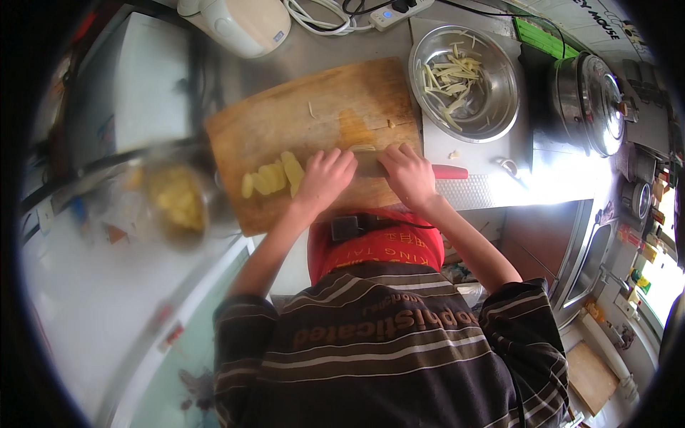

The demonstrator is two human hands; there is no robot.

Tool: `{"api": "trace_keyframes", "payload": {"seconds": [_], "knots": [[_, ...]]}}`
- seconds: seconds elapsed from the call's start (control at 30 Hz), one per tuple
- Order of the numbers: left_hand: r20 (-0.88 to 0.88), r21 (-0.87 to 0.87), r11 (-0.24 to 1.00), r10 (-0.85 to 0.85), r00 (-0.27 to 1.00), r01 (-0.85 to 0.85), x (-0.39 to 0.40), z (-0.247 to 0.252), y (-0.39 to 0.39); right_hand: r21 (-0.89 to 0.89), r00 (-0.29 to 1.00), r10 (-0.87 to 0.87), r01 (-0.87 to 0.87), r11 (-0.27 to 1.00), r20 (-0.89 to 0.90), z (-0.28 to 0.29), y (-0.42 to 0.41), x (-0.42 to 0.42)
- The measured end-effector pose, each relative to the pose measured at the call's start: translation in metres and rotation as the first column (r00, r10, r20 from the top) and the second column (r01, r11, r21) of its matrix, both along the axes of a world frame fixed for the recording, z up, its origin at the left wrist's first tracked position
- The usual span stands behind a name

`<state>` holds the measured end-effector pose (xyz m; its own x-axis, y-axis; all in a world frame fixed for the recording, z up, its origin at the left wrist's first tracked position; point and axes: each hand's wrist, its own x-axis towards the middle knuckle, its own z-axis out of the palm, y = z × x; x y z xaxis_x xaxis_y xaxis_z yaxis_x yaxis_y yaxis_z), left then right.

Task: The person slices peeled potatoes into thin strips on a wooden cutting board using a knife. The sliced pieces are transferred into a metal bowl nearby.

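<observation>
A wooden cutting board (267, 123) lies before me. My right hand (408, 174) grips a knife near the back of its blade, and the red handle (450, 172) sticks out to the right. My left hand (327, 174) rests on the board at the blade's other end. Part of the dark blade (369, 163) shows between the hands, with thin pale strips (362, 147) just beyond it. Overlapping slices, apparently potato (271, 178), lie left of my left hand. One thin strip (311, 110) lies farther up the board. What my left fingers touch is partly hidden.
A steel bowl (505, 99) holding pale strips stands beyond the board at the right, with a lidded steel pot (599, 107) farther right. At the left is a blurred container of yellow pieces (177, 206). A cream appliance (243, 24) and a power strip (393, 14) stand at the back.
</observation>
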<state>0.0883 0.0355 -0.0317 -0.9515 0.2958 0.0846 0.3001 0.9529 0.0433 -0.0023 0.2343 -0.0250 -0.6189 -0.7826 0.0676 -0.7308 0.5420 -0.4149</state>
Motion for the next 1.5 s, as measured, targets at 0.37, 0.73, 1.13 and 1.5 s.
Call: {"api": "trace_keyframes", "payload": {"seconds": [0.37, 0.73, 1.13, 1.5], "knots": [[-0.023, 0.015, 1.000, -0.008, 1.000, 0.009, -0.002, -0.002, -0.002, 0.005, 1.000, -0.003, 0.003, 1.000, 0.000, -0.004, -0.002, 0.000], [0.004, 0.102, 0.994, -0.046, 0.999, 0.045, -0.006, -0.010, -0.006, 0.130, 0.998, 0.039, -0.044, 0.991, 0.043, 0.001, -0.007, -0.004], [0.015, 0.013, 0.999, -0.030, 0.999, 0.030, -0.003, 0.002, -0.002, 0.020, 0.999, -0.046, 0.046, 0.999, 0.008, -0.003, -0.001, 0.007], [-0.006, 0.003, 0.999, -0.041, 0.999, 0.041, 0.000, 0.001, -0.003, -0.013, 1.000, -0.031, 0.031, 0.999, 0.000, -0.009, 0.000, 0.010]]}}
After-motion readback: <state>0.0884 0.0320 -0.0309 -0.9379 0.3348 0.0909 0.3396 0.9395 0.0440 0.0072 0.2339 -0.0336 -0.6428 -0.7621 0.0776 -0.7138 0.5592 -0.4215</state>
